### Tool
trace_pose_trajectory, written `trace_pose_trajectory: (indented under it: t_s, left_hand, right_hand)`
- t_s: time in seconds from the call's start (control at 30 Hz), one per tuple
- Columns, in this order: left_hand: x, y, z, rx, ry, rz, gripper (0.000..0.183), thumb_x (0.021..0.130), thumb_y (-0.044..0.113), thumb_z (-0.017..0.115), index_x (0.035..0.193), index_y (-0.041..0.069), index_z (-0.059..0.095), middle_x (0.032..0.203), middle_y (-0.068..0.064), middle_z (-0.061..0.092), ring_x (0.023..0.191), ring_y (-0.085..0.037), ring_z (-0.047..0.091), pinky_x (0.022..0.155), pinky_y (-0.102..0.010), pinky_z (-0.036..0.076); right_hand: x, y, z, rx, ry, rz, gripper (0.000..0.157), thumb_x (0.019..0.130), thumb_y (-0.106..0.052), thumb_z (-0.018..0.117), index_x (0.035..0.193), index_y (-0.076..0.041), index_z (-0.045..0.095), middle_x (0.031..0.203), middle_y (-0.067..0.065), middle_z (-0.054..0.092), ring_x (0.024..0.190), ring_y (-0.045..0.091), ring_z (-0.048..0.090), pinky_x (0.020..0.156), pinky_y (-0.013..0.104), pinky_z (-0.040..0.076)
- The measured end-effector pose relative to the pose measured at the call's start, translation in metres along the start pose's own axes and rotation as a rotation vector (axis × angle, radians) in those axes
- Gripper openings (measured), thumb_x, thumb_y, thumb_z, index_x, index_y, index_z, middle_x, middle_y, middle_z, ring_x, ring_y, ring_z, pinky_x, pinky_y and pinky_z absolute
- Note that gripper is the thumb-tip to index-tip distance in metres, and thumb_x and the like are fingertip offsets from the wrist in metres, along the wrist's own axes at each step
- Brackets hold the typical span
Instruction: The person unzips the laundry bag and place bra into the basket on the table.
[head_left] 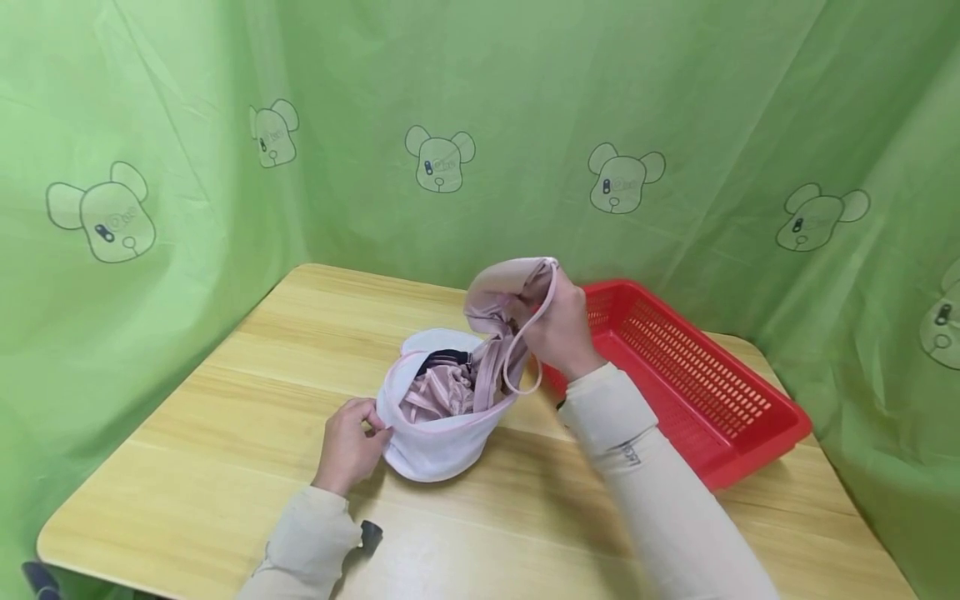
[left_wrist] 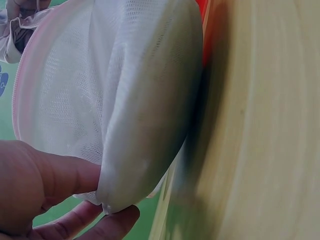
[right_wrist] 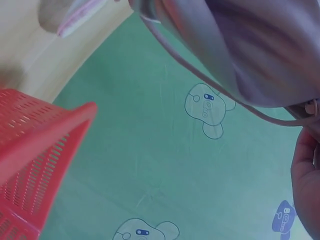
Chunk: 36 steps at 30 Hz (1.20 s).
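A white mesh laundry bag (head_left: 438, 454) with pink trim stands on the table, its mouth open upward. My left hand (head_left: 348, 446) pinches the bag's near left side; in the left wrist view its thumb and fingers (left_wrist: 75, 175) hold the mesh. Above the bag's right side, my right hand (head_left: 562, 329) grips a dusty-pink bra (head_left: 498, 287). A smooth cup and a thin looped strap (head_left: 540, 379) show, while the bra's lower part hangs down into the bag. Bunched pink fabric (head_left: 441, 392) and a black strap (head_left: 447, 358) lie inside the bag.
A red plastic basket (head_left: 652, 375) with slotted sides stands at the right of the wooden table (head_left: 210, 433), partly behind my right arm. Green curtains (head_left: 525, 83) with bear-head outlines hang round the back and sides.
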<state>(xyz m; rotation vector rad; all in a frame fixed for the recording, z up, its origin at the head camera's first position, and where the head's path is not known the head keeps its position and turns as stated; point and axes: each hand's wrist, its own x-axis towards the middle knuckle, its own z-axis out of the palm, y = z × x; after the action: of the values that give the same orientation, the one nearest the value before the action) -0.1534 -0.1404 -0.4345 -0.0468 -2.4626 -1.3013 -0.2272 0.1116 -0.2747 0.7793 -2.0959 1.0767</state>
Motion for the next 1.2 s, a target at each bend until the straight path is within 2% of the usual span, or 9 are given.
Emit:
trace_pose_trajectory:
  t_s: [0.13,0.4,0.6,0.87,1.1,1.2]
  left_hand:
    - [0.0,0.0,0.0,0.005,-0.007,-0.002,0.029,0.071,-0.006,0.075,0.063,0.01,0.052,0.105,-0.015,0.067,0.104,-0.037,0.06,0.095,-0.05,0.044]
    - [0.0,0.0,0.0,0.01,-0.011,-0.005,0.03,0.071,-0.007,0.074,0.063,0.01,0.052,0.107,-0.015,0.066,0.105,-0.037,0.059,0.096,-0.05,0.045]
    - [-0.001,0.001,0.0,0.008,-0.017,-0.021,0.029,0.07,-0.007,0.074,0.064,0.01,0.052,0.108,-0.015,0.066,0.107,-0.037,0.059,0.097,-0.05,0.044]
    - [-0.001,0.001,-0.001,0.008,-0.033,-0.039,0.028,0.071,-0.007,0.075,0.065,0.009,0.052,0.11,-0.016,0.065,0.108,-0.038,0.058,0.098,-0.051,0.043]
    - [-0.001,0.002,-0.001,0.004,-0.038,-0.047,0.028,0.072,-0.007,0.074,0.065,0.009,0.052,0.111,-0.016,0.065,0.109,-0.037,0.058,0.098,-0.051,0.043]
    - [-0.001,0.003,-0.001,0.004,-0.037,-0.047,0.028,0.071,-0.007,0.075,0.065,0.009,0.052,0.111,-0.016,0.065,0.109,-0.038,0.057,0.098,-0.051,0.043]
  right_hand:
    - [0.004,-0.001,-0.006,0.001,0.018,0.023,0.03,0.078,0.002,0.076,0.101,0.007,0.057,0.081,0.016,0.065,0.068,0.022,0.059,0.06,0.031,0.049]
    - [0.014,-0.008,-0.028,0.034,0.049,0.125,0.033,0.081,0.004,0.073,0.108,0.009,0.055,0.093,0.02,0.066,0.075,0.022,0.059,0.064,0.019,0.048]
    - [0.019,-0.005,-0.043,0.017,0.066,0.2,0.034,0.083,0.0,0.072,0.112,0.007,0.055,0.096,0.018,0.065,0.074,0.014,0.056,0.064,0.02,0.047]
    - [0.02,-0.001,-0.061,0.063,0.096,0.241,0.038,0.086,-0.002,0.07,0.118,0.007,0.052,0.1,0.014,0.064,0.075,0.012,0.057,0.065,0.02,0.049]
    - [0.019,0.008,-0.076,0.077,0.179,0.257,0.038,0.084,-0.001,0.071,0.119,0.001,0.056,0.104,0.01,0.065,0.081,0.011,0.061,0.07,0.02,0.052]
    - [0.018,0.013,-0.083,0.073,0.228,0.264,0.036,0.083,-0.001,0.072,0.117,-0.004,0.058,0.1,0.004,0.065,0.078,0.011,0.061,0.067,0.019,0.051]
